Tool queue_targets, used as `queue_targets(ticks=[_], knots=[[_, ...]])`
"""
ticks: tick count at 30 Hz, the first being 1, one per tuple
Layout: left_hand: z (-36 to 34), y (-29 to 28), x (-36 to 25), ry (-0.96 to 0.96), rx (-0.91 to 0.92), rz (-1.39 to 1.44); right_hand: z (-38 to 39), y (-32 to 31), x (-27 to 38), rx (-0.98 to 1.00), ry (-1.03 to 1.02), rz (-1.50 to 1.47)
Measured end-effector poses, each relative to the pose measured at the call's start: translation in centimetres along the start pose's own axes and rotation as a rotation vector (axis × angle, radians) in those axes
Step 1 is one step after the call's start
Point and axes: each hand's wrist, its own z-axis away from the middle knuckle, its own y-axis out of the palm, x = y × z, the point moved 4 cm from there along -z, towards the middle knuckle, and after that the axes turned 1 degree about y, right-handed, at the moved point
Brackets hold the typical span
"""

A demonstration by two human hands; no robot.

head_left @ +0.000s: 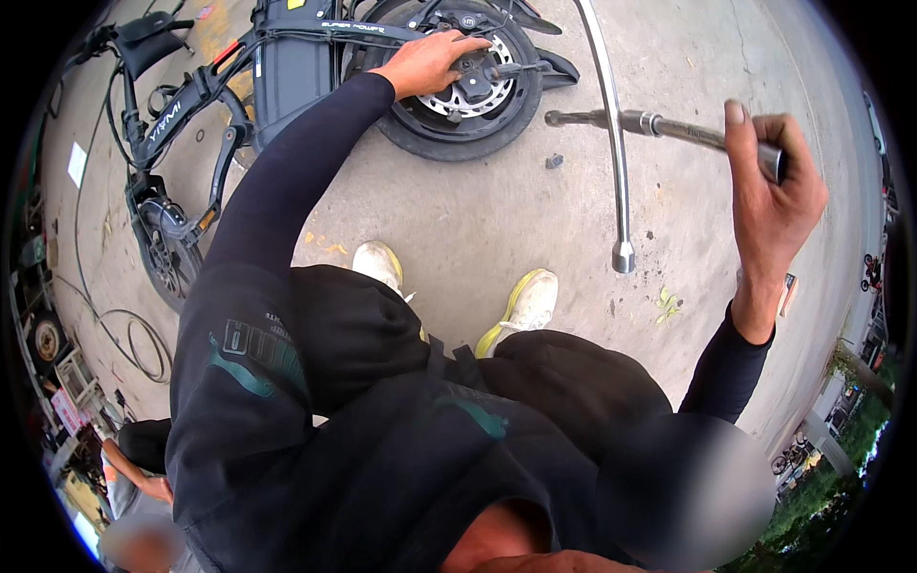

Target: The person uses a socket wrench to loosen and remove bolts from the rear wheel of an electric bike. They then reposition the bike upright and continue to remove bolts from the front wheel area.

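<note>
My left hand [435,63] reaches over the wheel [449,143] of a black electric bike [287,57]. Its fingers lie stretched out next to the brake disc [499,94], near the hub; the thumb is hidden. Off to the right, my right hand [778,186] is closed round one arm of a chrome four-way lug wrench [619,191], with the thumb pointing up. The wrench's long bar crosses the held arm and runs past the top edge of the view. A socket end points down toward me. The held arm's far tip points at the wheel but stays apart from it.
A small dark piece [554,161] lies on the concrete between the wheel and the wrench. My white shoes [527,307] stand close to the bike. A hose or cable [143,349] loops over the ground at left. Another person [143,482] is at the lower left.
</note>
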Motion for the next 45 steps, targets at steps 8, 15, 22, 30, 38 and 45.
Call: queue_targets(ticks=[8,15,22,30,38,45], knots=[[-1.8,-0.4,-0.2,0.014,-0.016,0.171,15.5,-1.6,-6.2,0.117,0.233,0.385],[-2.9,-0.7,-0.6,-0.171,-0.018,0.689,33.3,-3.0,-7.6,0.261,0.183,0.707],[-2.0,1.0,4.4,-0.187,0.039,0.514,53.1,-1.3,-0.9,0.833,0.745,0.651],[-1.5,-0.4,3.4,-0.410,0.098,0.799,45.4,4.3,-3.3,0.749,0.978,0.344],[-3.4,-2.9,-2.6,-0.240,0.052,0.697,39.0,21.7,-25.9,0.384,0.693,0.377],[0.0,5.4,-13.7,-0.170,0.318,0.617,36.0,22.9,-26.5,0.396,0.736,0.364]])
